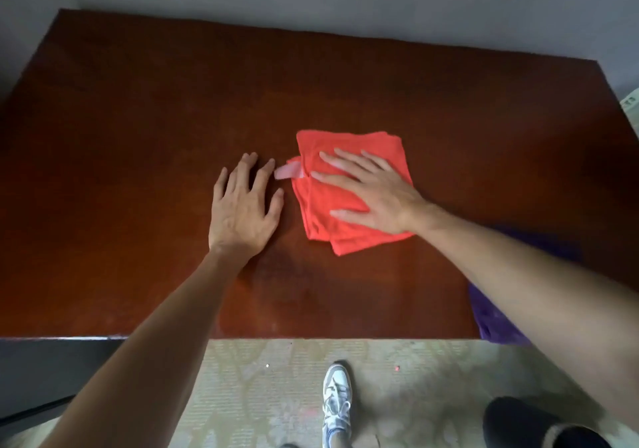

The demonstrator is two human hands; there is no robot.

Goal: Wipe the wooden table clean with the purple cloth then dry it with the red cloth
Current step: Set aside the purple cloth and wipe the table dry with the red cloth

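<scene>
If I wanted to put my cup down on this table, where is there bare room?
The wooden table is bare across its whole far strip by the wall, and all along its left side beyond the left hand. The middle is crowded: the right hand lies flat on the red cloth. The near right corner holds the purple cloth.

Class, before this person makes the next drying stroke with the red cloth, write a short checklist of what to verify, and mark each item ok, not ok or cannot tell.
1. Red cloth folded, flat on the wooden table: ok.
2. Right hand spread flat on the red cloth, ready to push: ok.
3. Left hand flat on bare wood beside the cloth, off it: ok.
4. Purple cloth set aside at the near right edge, partly under the right forearm: ok.
5. Path over the table free of objects: ok.
6. Table wet or dry: cannot tell.
</scene>
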